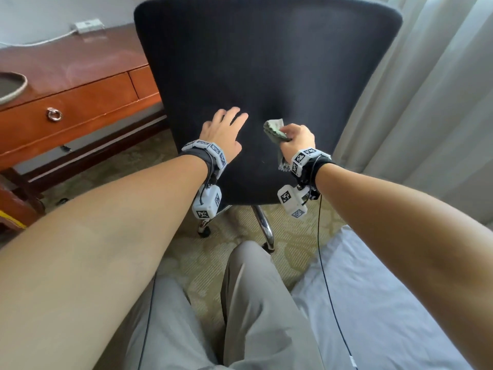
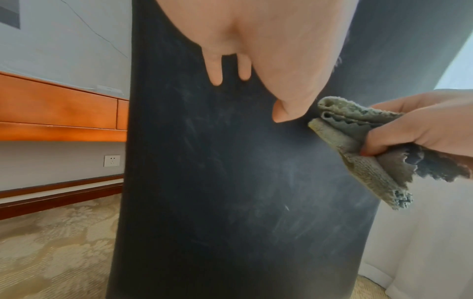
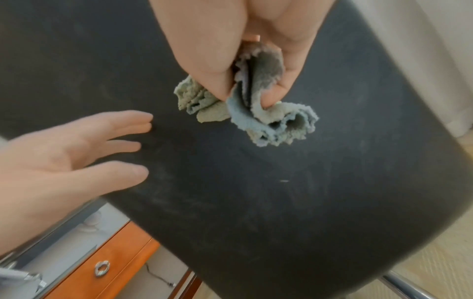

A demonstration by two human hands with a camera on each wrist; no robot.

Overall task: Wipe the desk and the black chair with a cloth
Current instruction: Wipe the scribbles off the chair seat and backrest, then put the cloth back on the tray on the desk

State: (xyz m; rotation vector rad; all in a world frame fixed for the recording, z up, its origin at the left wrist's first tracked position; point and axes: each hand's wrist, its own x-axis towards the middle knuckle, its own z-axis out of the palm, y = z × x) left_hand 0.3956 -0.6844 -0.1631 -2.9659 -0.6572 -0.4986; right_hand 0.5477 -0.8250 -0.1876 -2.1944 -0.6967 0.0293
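The black chair (image 1: 266, 70) stands with its backrest facing me, pale smears across the fabric (image 2: 230, 182). My left hand (image 1: 222, 130) lies against the backrest with fingers straight and spread (image 3: 122, 145). To its right, my right hand (image 1: 296, 138) pinches a folded grey-green cloth (image 1: 274, 129) between thumb and fingers, close to the backrest. The cloth (image 3: 256, 119) bunches below the fingertips, and its loose end hangs down (image 2: 371, 161). The wooden desk (image 1: 66, 84) runs behind the chair at the left.
A drawer with a ring pull (image 1: 54, 114) faces me. A round tray (image 1: 10, 86) and a white power strip (image 1: 88, 25) sit on the desk. Curtains (image 1: 426, 89) hang at the right, a bed (image 1: 373, 303) lies at lower right, and the chair's chrome legs (image 1: 264, 225) stand on carpet.
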